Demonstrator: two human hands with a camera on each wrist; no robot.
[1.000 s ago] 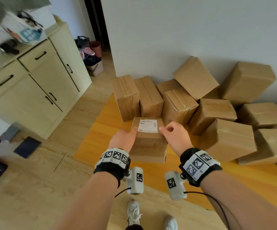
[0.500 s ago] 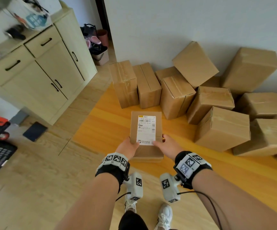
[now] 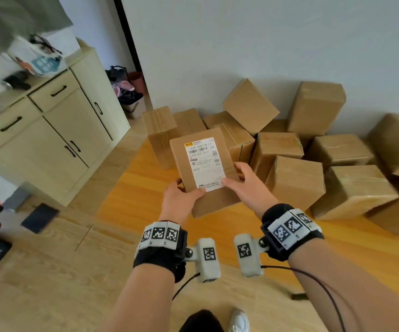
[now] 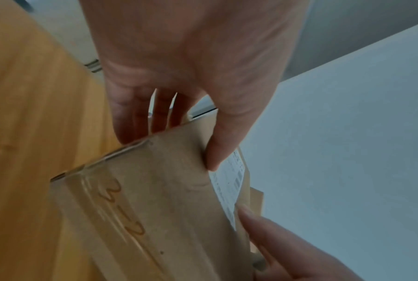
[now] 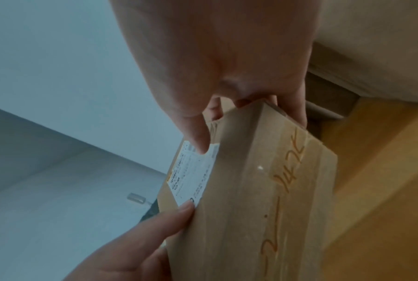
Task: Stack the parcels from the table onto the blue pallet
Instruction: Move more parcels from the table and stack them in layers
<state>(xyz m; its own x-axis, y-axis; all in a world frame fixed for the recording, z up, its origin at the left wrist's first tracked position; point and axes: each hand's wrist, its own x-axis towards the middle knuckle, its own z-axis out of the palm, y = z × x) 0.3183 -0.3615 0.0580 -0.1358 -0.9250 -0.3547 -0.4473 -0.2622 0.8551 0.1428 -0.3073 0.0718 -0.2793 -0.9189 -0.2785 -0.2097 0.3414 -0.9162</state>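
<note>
The labelled parcel [image 3: 204, 168] is held in the air above the orange table's [image 3: 131, 202] near edge, its long axis running away from the person and its label face up. The left hand [image 3: 181, 200] and right hand [image 3: 248, 188] each clamp a near corner, thumbs on top and fingers under. Nearly all of the parcel lies beyond the grip, toward the other parcels [image 3: 294, 183] heaped along the far edge; no blue pallet is in view.

Brown matt cardboard parcel [image 3: 203, 164] up front, its white paper shipping label [image 3: 204, 161] smooth and printed; glossy clear tape [image 4: 121, 207] runs along its side over orange marker scrawl; behind, plain brown cardboard boxes [image 3: 294, 180], dull-faced; orange wood-grain bench [image 3: 134, 195] with a soft sheen; pale wood-look plank floor [image 3: 50, 271]; cream cabinet [image 3: 50, 140], smooth painted, black handles.
</note>
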